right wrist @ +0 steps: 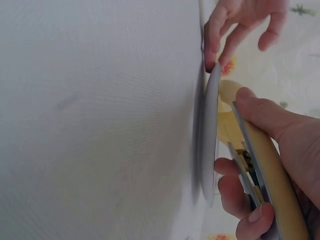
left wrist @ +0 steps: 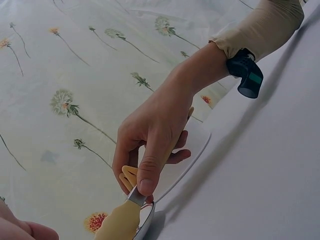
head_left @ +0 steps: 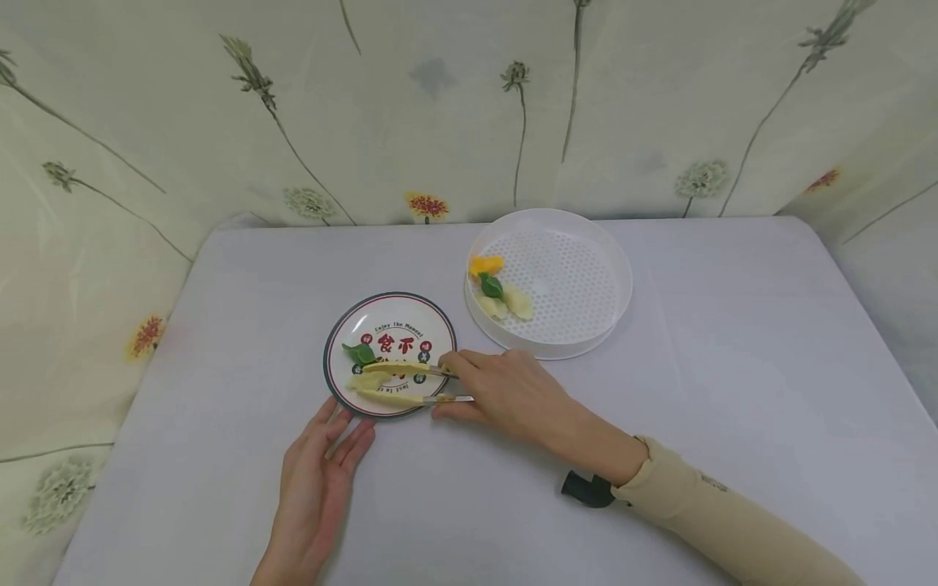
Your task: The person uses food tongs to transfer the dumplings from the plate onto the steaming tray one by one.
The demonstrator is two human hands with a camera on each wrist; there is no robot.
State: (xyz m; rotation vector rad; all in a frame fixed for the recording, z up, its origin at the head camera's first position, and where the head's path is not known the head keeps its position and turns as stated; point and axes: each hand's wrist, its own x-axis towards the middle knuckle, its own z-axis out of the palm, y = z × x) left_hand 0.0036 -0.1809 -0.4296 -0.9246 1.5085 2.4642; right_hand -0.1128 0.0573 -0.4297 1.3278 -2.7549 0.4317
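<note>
My right hand [head_left: 513,395] grips a pair of tongs [right wrist: 277,185] with pale yellow tips and metal arms, thumb on one arm and fingers on the other. The tong tips reach low over a round white plate [head_left: 399,309] with red characters and a dark rim, on either side of a pale yellow dumpling-shaped piece [head_left: 366,380]. Beside it on the plate lies a green dumpling-shaped piece [head_left: 359,353]. My left hand [head_left: 318,476] touches the plate's near left rim with extended fingertips, thumb apart, as the right wrist view also shows.
Behind and right of the plate stands a round white steamer tray [head_left: 579,325] with a perforated base. At its left side lie an orange piece [head_left: 485,265], a green piece [head_left: 491,285] and pale yellow pieces [head_left: 519,302]. A flower-patterned cloth [head_left: 469,106] hangs behind the white-covered table [head_left: 733,325].
</note>
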